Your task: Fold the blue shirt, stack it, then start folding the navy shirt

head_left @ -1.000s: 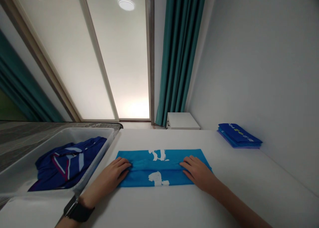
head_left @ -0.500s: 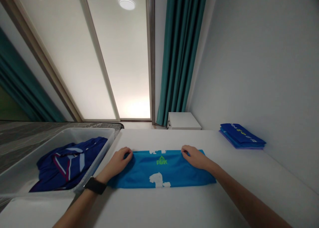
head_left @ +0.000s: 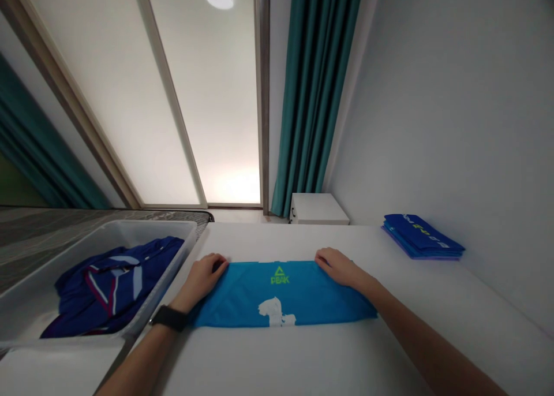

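Left hand (head_left: 202,281) and right hand (head_left: 340,267) are well apart, both resting on the far edge of a bright blue folded shirt (head_left: 236,298) with a green PEAK logo and white print; cannot tell if the fingers pinch the cloth. Shirt lies flat on a white surface (head_left: 389,338), just beside a translucent white plastic bin (head_left: 130,227) holding a crumpled navy garment (head_left: 115,286). Black wristwatch (head_left: 169,318) on left wrist. Stack of folded royal-blue garments (head_left: 422,237) sits on the surface against a pale wall (head_left: 437,107).
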The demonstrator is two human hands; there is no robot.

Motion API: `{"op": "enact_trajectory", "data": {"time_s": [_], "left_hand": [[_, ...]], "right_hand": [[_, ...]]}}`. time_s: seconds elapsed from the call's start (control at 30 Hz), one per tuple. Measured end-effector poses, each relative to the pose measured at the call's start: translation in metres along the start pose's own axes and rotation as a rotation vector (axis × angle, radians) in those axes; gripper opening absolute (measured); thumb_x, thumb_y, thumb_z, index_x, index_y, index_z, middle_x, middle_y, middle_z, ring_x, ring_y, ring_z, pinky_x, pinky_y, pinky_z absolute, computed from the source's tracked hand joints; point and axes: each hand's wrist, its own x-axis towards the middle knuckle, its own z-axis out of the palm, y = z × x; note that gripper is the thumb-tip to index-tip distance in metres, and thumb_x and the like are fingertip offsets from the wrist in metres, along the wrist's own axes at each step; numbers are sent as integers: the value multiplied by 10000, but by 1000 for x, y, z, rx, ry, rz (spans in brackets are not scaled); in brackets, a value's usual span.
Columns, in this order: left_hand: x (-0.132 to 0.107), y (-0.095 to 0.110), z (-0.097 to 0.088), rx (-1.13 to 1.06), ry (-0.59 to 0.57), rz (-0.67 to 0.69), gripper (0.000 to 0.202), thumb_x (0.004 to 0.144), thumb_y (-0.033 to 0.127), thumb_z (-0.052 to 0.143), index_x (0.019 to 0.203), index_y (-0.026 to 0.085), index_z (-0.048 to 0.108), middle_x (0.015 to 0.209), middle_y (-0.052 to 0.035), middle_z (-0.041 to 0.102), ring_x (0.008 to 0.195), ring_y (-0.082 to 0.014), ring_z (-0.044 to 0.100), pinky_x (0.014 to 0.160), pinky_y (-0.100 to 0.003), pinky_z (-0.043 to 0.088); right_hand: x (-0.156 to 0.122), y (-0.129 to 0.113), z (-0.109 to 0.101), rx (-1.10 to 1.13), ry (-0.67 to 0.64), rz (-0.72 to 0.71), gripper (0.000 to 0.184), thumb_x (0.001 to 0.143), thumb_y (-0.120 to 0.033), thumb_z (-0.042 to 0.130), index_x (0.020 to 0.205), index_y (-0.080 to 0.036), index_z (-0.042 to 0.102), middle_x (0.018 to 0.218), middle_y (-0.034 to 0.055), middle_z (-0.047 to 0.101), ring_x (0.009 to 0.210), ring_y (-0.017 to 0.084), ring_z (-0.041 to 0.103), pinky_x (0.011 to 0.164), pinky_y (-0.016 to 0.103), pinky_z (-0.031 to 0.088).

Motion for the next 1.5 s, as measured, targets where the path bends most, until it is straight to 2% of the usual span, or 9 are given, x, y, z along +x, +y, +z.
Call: {"op": "enact_trajectory", "data": {"time_s": [0.1,0.2,0.37,0.6,0.8,0.93,1.17,1.37,1.5], "left_hand": [[-1,-2,-1,-60,-3,11,356,818,475,465,830,185,672,863,-92,703,823,-256,642,771,-353,478],[-1,-3,-1,-107,-11,-7,377,806,505,471,828,185,667,847,-84,705,802,-258,643,754,-359,483],[0,-1,-3,-144,-28,-3,384,801,525,497,848,186,672,857,-76,713,818,-260,652,773,-363,494],[-2,-3,-9,-143,-58,49,368,797,505,520,893,196,696,911,-75,713,851,-257,655,794,-362,508],[-2,-4,-5,-138,-59,11,353,796,496,504,844,185,665,825,-67,702,772,-251,646,718,-358,497],[-3,-2,-6,-143,-62,1,355,803,500,499,850,184,653,797,-60,695,745,-244,640,695,-349,489],[-5,5,-7,-142,-29,-5,341,797,492,490,823,186,637,770,-57,677,727,-241,629,694,-352,485],[-6,3,-7,-105,-11,8,251,783,359,465,833,186,640,786,-52,675,725,-230,617,690,-348,480],[-6,-3,-6,-105,-16,57,271,786,317,456,897,177,660,861,-63,674,787,-228,621,750,-354,485]], "right_hand": [[-11,19,-2,3,162,28,279,920,-298,393,822,-183,627,868,87,646,863,216,567,816,332,413],[-22,37,-5,77,266,150,276,916,-286,361,846,-198,613,897,76,653,864,206,583,810,324,428],[-35,38,-1,-28,148,238,315,949,-306,328,842,-203,605,876,63,680,855,211,603,789,327,402],[-33,26,11,-235,153,274,216,951,-289,397,884,-199,582,888,60,677,852,200,604,767,306,351],[-31,32,12,-112,186,229,198,944,-262,373,913,-196,557,851,48,663,801,186,599,741,294,376],[-29,34,13,-27,206,177,223,930,-242,358,945,-204,577,923,47,670,857,185,604,782,304,402],[-26,38,15,-101,155,175,243,929,-247,368,954,-198,604,978,65,672,906,198,611,824,321,413],[-27,39,16,-84,190,163,268,933,-244,349,955,-202,612,983,68,676,900,196,618,818,321,425],[-27,38,16,-65,204,175,278,943,-241,316,958,-202,591,969,63,672,881,195,619,796,320,422]]}}
